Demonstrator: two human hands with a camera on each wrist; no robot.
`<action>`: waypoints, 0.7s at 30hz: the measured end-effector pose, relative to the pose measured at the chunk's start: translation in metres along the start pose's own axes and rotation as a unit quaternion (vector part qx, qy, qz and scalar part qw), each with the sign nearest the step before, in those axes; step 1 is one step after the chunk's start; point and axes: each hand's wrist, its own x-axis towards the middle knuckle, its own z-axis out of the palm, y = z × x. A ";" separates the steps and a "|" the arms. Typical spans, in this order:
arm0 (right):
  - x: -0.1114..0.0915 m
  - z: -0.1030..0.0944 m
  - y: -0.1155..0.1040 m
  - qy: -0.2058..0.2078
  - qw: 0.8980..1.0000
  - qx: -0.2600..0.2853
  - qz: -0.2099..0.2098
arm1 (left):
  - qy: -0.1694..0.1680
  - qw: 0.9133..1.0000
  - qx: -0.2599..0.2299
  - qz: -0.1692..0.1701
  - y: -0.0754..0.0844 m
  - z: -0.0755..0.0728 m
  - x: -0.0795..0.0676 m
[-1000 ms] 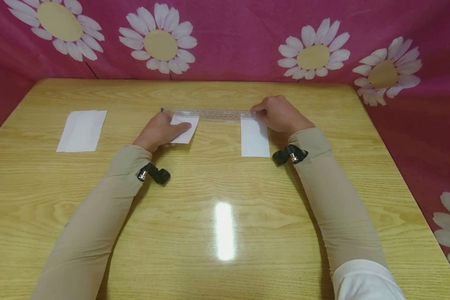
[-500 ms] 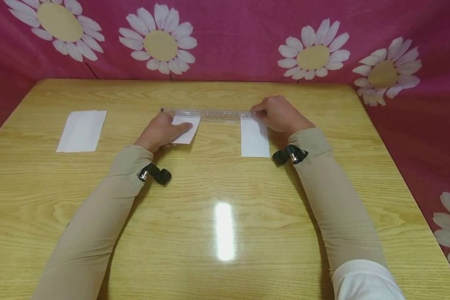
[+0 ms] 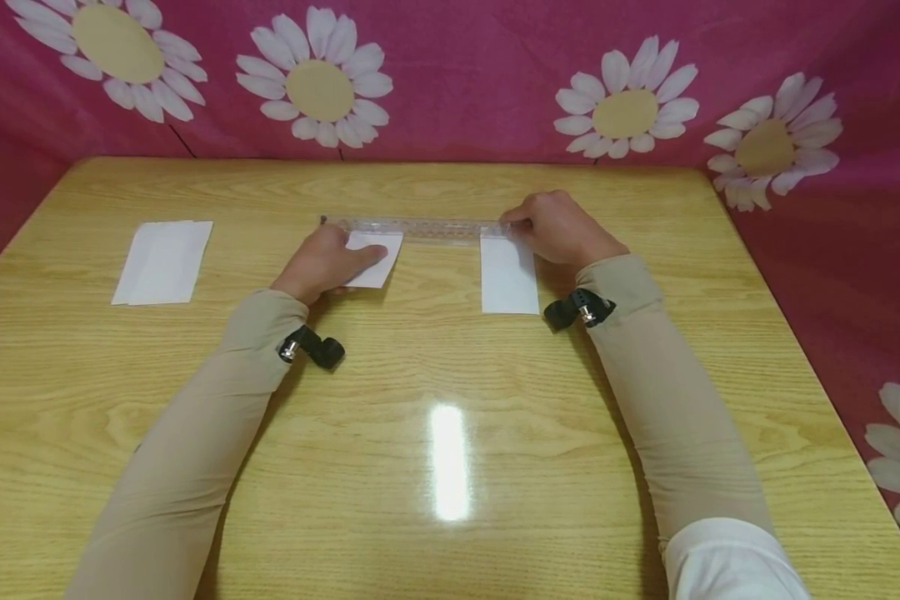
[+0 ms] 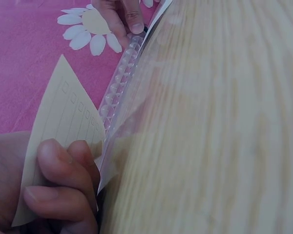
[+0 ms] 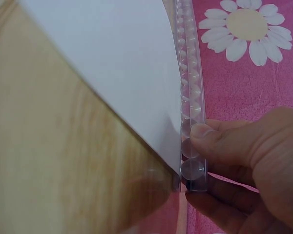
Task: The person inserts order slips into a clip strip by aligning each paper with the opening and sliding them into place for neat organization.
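Note:
A long clear plastic strip (image 3: 442, 229) with a row of round shapes runs crosswise near the table's far side. My left hand (image 3: 321, 262) pinches a small white card (image 3: 381, 265), thumb on top, at the strip's left part. In the left wrist view, curled fingers (image 4: 63, 168) lie against the card's other face (image 4: 63, 109), which bears printed lines and small boxes. My right hand (image 3: 566, 229) pinches the strip's right end; thumb and fingers grip it in the right wrist view. A second white card (image 3: 508, 279) lies with its far edge at the strip, beside this hand.
A small stack of white cards (image 3: 163, 262) lies on the wooden table (image 3: 345, 467) at the left. Behind the table hangs a pink cloth (image 3: 465, 75) with daisies. Each wrist carries a black camera mount (image 3: 317, 348).
My left hand has shifted slightly to the right along the strip, with the card in it. The right hand, the strip and the other cards stay where they were.

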 end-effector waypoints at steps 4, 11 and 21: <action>0.000 0.000 0.000 0.000 1.000 -0.003 -0.001 | 0.000 1.000 0.001 0.002 0.000 0.001 0.001; 0.001 0.000 0.001 -0.003 1.000 0.002 0.007 | -0.003 1.000 -0.007 0.015 0.002 0.003 0.001; 0.001 0.000 0.001 0.004 1.000 -0.004 0.000 | -0.005 1.000 -0.004 -0.005 0.006 0.005 0.002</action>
